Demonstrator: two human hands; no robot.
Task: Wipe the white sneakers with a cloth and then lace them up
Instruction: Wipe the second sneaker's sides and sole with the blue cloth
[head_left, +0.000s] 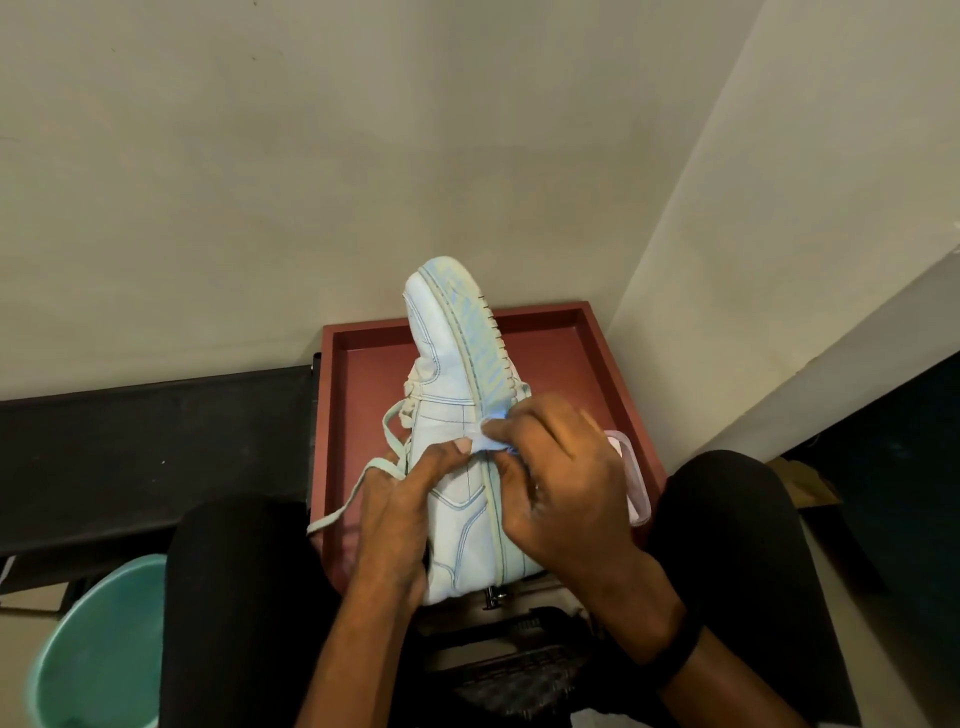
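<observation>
One white sneaker (452, 364), on edge in left grip (400, 504); cloth (491, 441) pinched by right grip (561, 467). Beneath: red tray (587, 318). Leftward: loose lace (343, 506), teal bin (98, 639). Rightward: pink item (636, 483), partly hidden.

Legible markings: none found.
The white sneaker (452, 395) shows blue stitching on its side panel and a patterned tread on its sole, with no lettering, logo or number that can be read; the red tray (545, 312) carries no readable mark either.
</observation>
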